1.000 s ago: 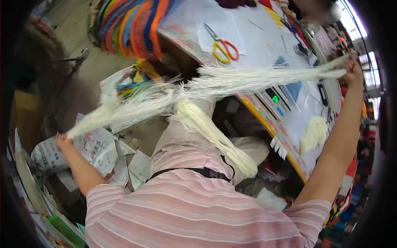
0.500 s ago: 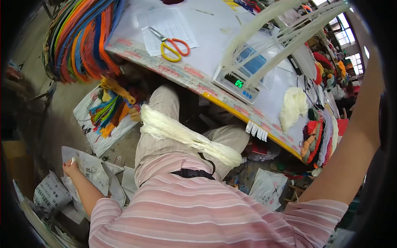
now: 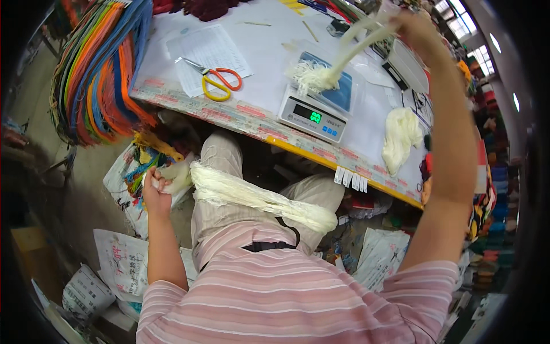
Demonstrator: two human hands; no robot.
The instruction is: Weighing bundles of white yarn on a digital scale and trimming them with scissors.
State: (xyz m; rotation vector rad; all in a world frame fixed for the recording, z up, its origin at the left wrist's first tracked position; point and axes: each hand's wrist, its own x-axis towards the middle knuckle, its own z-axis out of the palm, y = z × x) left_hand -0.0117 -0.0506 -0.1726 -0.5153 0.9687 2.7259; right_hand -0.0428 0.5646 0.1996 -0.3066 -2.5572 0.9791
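My right hand [image 3: 418, 31], raised above the table, grips one end of a cream yarn hank [image 3: 361, 51]. The hank's loose lower end lies bunched on the blue pan of a digital scale [image 3: 312, 119]. Beside my left thigh, my left hand [image 3: 156, 188] is closed on a pale, see-through bunch [image 3: 179, 175], too blurred to tell its kind. A second cream yarn hank [image 3: 260, 198] lies across my lap, its left end against that bunch. Another cream yarn bundle [image 3: 401, 137] rests on the table right of the scale.
Red-and-yellow-handled scissors [image 3: 215, 83] lie on a printed sheet [image 3: 229, 51]. Multicoloured yarn [image 3: 97, 69] hangs over the table's left end. Dark red yarn [image 3: 212, 7] is at the back. White sacks [image 3: 123, 258] lie on the floor at left.
My right hand has moved inward with the hank, whose lower end now rests on the scale. My left hand has come up from low left to beside my lap.
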